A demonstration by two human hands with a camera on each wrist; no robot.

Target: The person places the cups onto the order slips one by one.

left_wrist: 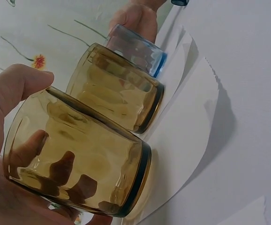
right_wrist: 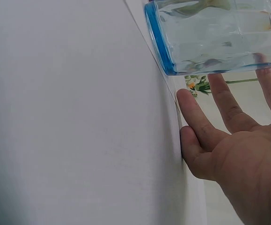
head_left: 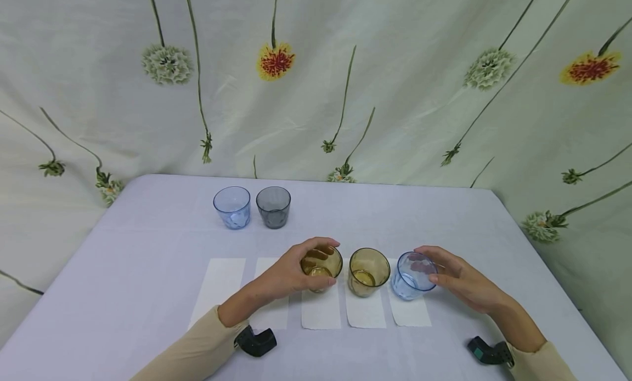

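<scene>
Head view: your left grip (head_left: pixel 291 267) clasps a tapered amber-glass tumbler (head_left: pixel 321 271) at its three o'clock, your right grip (head_left: pixel 460 279) a tapered blue-glass tumbler (head_left: pixel 408 281) at nine.

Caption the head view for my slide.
Left hand grips an amber glass, right hand touches a blue glass, second amber glass between.

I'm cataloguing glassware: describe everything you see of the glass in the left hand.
The glass is see-through amber, apparently real glass, with a round open rim and walls narrowing to a thick, darker base; no handle shows. It looks empty and roughly upright, over the middle paper strip; whether its base touches is unclear. The left hand grips it, thumb on the near side, fingers showing through the wall.
</scene>
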